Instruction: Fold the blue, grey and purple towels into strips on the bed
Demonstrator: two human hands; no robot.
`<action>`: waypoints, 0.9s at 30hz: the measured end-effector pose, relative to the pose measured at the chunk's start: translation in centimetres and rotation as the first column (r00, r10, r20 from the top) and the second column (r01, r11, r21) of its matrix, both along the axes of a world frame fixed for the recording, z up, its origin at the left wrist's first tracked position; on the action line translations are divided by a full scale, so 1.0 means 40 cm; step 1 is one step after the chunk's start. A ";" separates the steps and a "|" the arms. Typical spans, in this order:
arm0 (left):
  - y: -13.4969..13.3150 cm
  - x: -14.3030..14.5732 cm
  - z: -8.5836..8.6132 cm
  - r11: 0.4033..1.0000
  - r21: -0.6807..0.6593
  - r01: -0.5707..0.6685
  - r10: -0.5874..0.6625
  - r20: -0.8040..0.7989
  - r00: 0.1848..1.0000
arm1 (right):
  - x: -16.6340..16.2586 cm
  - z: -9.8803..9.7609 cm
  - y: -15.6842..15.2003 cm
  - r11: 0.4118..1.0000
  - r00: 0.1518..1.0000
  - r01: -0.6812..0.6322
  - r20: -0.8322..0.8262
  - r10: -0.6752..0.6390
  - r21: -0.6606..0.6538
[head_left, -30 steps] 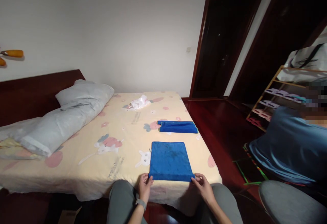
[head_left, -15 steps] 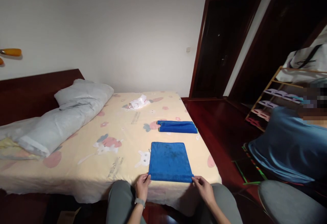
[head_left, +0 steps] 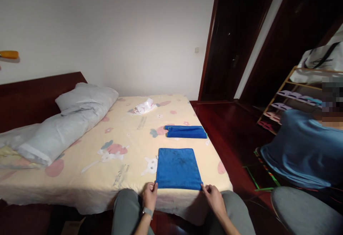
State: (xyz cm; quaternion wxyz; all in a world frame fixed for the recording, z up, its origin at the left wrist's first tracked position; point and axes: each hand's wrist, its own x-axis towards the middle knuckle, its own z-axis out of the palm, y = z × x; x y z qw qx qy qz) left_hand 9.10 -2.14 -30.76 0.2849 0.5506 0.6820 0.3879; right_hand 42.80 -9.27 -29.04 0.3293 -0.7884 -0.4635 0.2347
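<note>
A blue towel [head_left: 178, 168] lies folded into a rectangle near the front edge of the bed [head_left: 88, 177]. My left hand [head_left: 150, 195] pinches its near left corner. My right hand [head_left: 213, 196] pinches its near right corner. Both hands rest at the mattress edge, above my grey-trousered knees. A second blue towel [head_left: 185, 131], folded narrower, lies farther back on the sheet, apart from both hands.
A grey pillow and rolled duvet [head_left: 64, 120] lie along the left by the dark headboard. A crumpled white bag [head_left: 144, 107] sits far back. A person in a blue top [head_left: 300, 149] sits right, before a shoe rack [head_left: 292, 101]. Dark doorway behind.
Both hands have stayed on the towel's near corners and drawn slightly closer in; the view shifted a little. The towels lie as before.
</note>
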 end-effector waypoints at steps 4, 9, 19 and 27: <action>-0.032 0.014 0.040 0.958 0.232 0.168 -0.086 -0.326 0.941 | -0.003 -0.001 -0.004 0.993 1.000 -0.015 0.023 0.018 -0.120; -0.087 0.072 0.062 0.791 0.189 0.582 -0.354 -0.635 0.687 | -0.002 -0.011 0.003 0.996 0.998 -0.017 -0.069 0.011 -0.090; -0.088 0.113 0.044 0.671 0.074 0.738 -0.499 -0.690 0.524 | -0.069 0.057 -0.030 0.951 0.935 -0.290 0.244 0.257 0.106; -0.076 0.102 0.057 0.642 0.092 0.761 -0.534 -0.659 0.530 | -0.260 0.017 0.004 0.727 0.713 -0.671 0.394 0.580 0.143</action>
